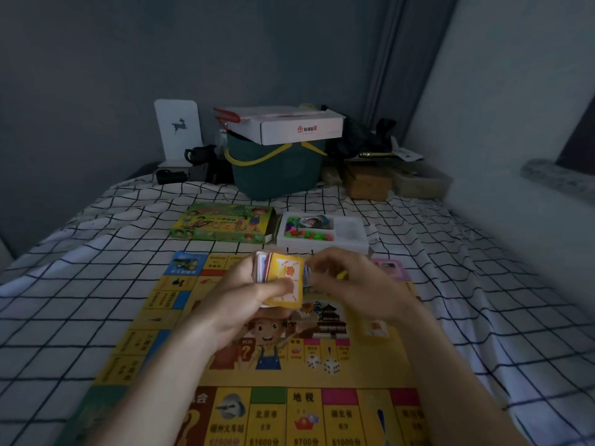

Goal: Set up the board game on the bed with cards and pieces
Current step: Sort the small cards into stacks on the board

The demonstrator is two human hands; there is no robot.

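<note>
Above the middle of the yellow paper game board [257,378] spread on the bed's white black-grid sheet [80,300], the left hand [244,294] grips a thick stack of small cards [283,281], yellow card on top, thumb pressed across its face. The right hand [351,281] hovers just beside the stack with fingers curled; it is blurred, and something small and yellow shows at its fingers, but I cannot tell whether it holds anything. Beyond the board lie the green cardboard game box [222,226] and, just beside it, a white plastic tray [322,233] with small colourful pieces. Further back stands a dark green basket with yellow handles [277,169], a white carton [289,123] resting on top.
</note>
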